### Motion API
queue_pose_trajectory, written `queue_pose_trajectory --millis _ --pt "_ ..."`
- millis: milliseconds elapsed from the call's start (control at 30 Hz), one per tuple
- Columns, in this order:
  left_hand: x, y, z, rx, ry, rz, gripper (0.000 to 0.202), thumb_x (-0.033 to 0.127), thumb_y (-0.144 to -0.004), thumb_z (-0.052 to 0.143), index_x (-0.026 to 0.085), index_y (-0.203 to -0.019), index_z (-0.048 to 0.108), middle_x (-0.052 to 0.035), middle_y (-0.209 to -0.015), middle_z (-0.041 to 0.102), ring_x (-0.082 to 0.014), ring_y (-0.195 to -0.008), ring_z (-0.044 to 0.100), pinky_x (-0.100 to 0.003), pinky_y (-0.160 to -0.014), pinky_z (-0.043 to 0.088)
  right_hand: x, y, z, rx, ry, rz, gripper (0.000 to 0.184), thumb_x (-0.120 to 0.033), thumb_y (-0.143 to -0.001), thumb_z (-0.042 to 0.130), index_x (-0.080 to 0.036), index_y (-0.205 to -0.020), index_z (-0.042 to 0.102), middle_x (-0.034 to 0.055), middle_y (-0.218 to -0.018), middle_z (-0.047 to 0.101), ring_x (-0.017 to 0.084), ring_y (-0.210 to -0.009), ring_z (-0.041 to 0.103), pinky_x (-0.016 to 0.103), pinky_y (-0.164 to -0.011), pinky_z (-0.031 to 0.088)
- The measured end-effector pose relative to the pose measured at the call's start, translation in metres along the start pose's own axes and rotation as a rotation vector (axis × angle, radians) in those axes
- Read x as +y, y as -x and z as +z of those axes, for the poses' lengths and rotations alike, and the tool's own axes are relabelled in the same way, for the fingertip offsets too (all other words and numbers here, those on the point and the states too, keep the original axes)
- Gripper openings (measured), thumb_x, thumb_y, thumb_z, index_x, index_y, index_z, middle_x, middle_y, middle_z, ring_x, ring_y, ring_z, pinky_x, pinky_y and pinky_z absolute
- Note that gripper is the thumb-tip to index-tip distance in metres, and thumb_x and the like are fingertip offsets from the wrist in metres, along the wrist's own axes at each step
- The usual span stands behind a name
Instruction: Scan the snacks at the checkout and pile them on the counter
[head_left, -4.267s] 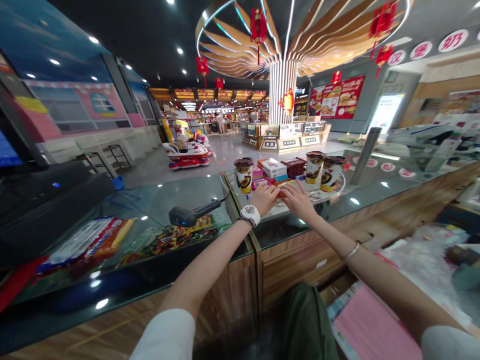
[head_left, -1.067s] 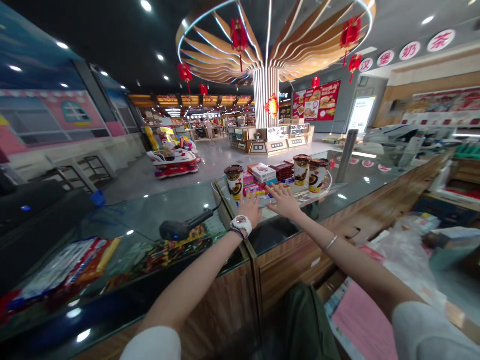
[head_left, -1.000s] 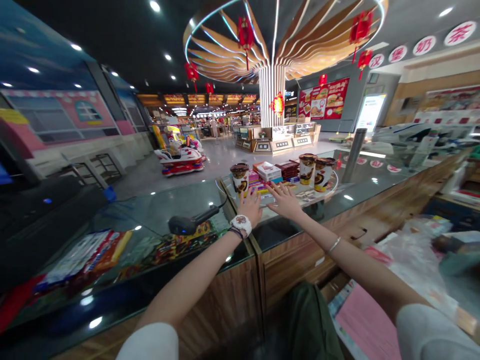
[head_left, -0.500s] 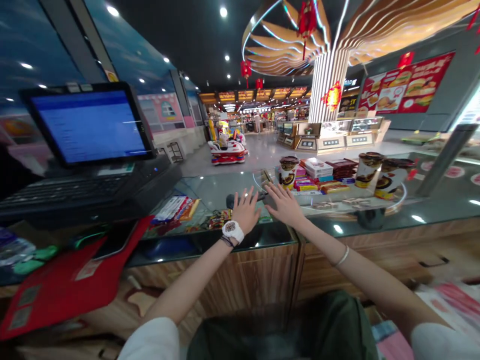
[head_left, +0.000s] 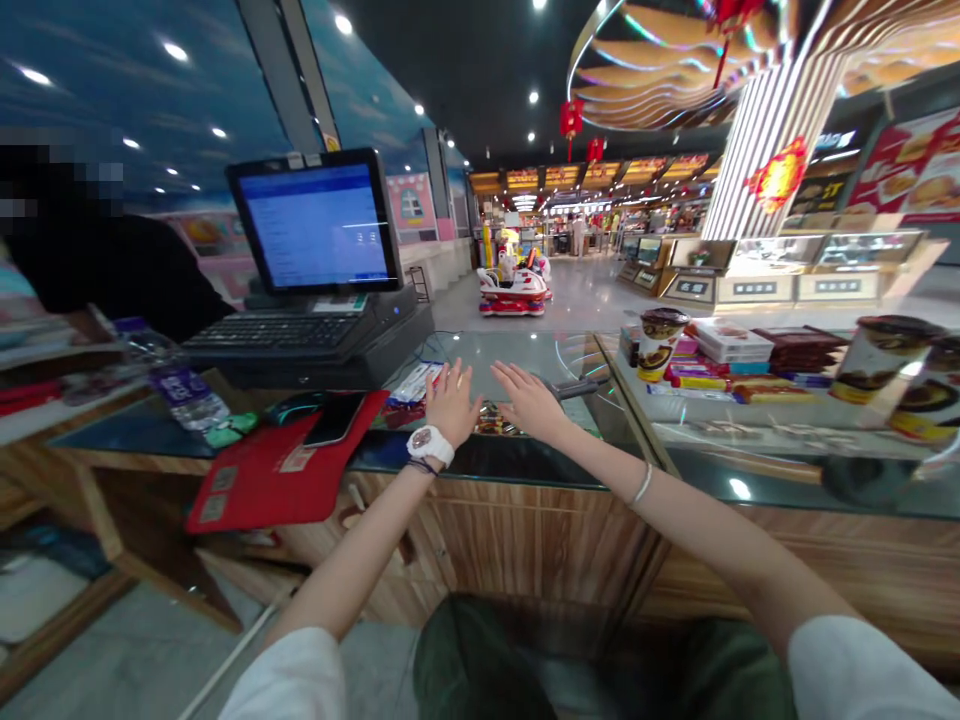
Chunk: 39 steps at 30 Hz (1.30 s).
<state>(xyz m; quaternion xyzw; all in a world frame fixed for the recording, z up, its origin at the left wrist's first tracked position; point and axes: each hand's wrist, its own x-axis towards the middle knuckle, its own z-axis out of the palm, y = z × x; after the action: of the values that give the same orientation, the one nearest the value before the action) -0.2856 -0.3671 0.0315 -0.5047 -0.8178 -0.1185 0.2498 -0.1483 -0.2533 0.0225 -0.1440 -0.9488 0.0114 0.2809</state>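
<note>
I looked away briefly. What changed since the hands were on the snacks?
The left hand and right hand have lifted off the snack packets and hang open, empty, over the glass counter. The view swung left to the till screen. The cups and boxes stayed put.

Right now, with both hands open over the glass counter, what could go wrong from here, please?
The left hand is near a phone lying on a red mat at the counter edge, so a careless move might knock it off. The right hand is close to a barcode scanner and could bump it. A tall paper cup on the display might tip if touched.
</note>
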Motion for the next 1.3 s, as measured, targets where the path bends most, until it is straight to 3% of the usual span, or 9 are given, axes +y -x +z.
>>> queue_pose_trajectory --millis 200,400,533,733,967,1067,1200,1300 --pt "-0.022 -0.014 0.013 -0.043 -0.021 -0.114 0.057 0.035 -0.095 0.039 0.012 -0.147 0.046 -0.0127 -0.16 0.036 -0.0307 -0.15 0.029 -0.053 -0.125 0.016 -0.016 -0.036 0.032 -0.051 -0.023 -0.022 0.067 -0.019 -0.09 0.047 -0.015 -0.155 0.032 0.0079 -0.164 0.029 0.026 -0.149 0.031 0.042 -0.12 0.03" --pt "-0.029 -0.028 0.033 -0.025 -0.032 -0.208 0.055 0.033 -0.095 0.037 0.007 -0.142 0.05 -0.0172 -0.155 0.043 -0.0326 -0.147 0.035 -0.055 -0.124 0.017 -0.022 -0.071 0.057 -0.149 -0.032 0.117 0.071 -0.015 -0.087 0.045 -0.015 -0.156 0.03 0.0062 -0.164 0.028 0.029 -0.148 0.031 0.047 -0.118 0.033" --pt "-0.035 -0.027 0.049 -0.034 -0.03 -0.216 0.051 0.033 -0.096 0.039 0.011 -0.14 0.052 -0.0155 -0.15 0.051 -0.0298 -0.144 0.039 -0.051 -0.124 0.019 -0.022 -0.087 0.071 -0.217 -0.042 0.15 0.068 -0.012 -0.089 0.04 -0.016 -0.156 0.03 0.0052 -0.164 0.028 0.028 -0.148 0.031 0.047 -0.118 0.034" --pt "-0.051 -0.031 0.058 -0.056 -0.011 -0.251 0.049 0.034 -0.095 0.043 0.013 -0.137 0.056 -0.0144 -0.144 0.057 -0.0307 -0.14 0.044 -0.052 -0.123 0.022 -0.003 -0.091 0.092 -0.313 -0.06 0.105 0.072 -0.011 -0.089 0.04 -0.025 -0.158 0.025 0.0026 -0.166 0.022 0.028 -0.15 0.029 0.051 -0.117 0.035" --pt "-0.046 -0.029 0.054 -0.104 -0.013 -0.162 0.041 0.038 -0.091 0.049 0.019 -0.122 0.069 -0.0115 -0.134 0.064 -0.0301 -0.137 0.045 -0.051 -0.125 0.017 0.016 -0.09 0.109 -0.349 -0.105 0.115 0.069 -0.017 -0.093 0.04 -0.021 -0.159 0.022 0.0071 -0.166 0.024 0.024 -0.15 0.03 0.045 -0.12 0.032" --pt "-0.044 -0.027 0.054 -0.115 -0.027 -0.13 0.037 0.038 -0.091 0.049 0.023 -0.115 0.072 -0.0091 -0.128 0.067 -0.0292 -0.132 0.049 -0.05 -0.125 0.017 0.018 -0.088 0.11 -0.352 -0.114 0.11 0.068 -0.018 -0.094 0.039 -0.021 -0.159 0.022 0.0077 -0.165 0.024 0.023 -0.15 0.029 0.045 -0.12 0.032" --pt "-0.042 -0.028 0.054 -0.147 -0.036 -0.093 0.038 0.036 -0.09 0.051 0.025 -0.122 0.07 -0.0089 -0.122 0.069 -0.0278 -0.126 0.054 -0.049 -0.125 0.017 0.015 -0.084 0.104 -0.371 -0.092 0.094 0.065 -0.017 -0.096 0.038 -0.023 -0.159 0.024 0.0054 -0.166 0.023 0.023 -0.15 0.029 0.044 -0.119 0.033" --pt "-0.041 -0.029 0.054 -0.176 -0.047 -0.08 0.037 0.034 -0.091 0.05 0.025 -0.121 0.071 -0.0092 -0.116 0.072 -0.026 -0.122 0.057 -0.047 -0.125 0.016 0.01 -0.082 0.098 -0.372 -0.049 0.086 0.062 -0.018 -0.097 0.038 -0.028 -0.158 0.028 0.0028 -0.166 0.024 0.027 -0.15 0.029 0.05 -0.118 0.033"
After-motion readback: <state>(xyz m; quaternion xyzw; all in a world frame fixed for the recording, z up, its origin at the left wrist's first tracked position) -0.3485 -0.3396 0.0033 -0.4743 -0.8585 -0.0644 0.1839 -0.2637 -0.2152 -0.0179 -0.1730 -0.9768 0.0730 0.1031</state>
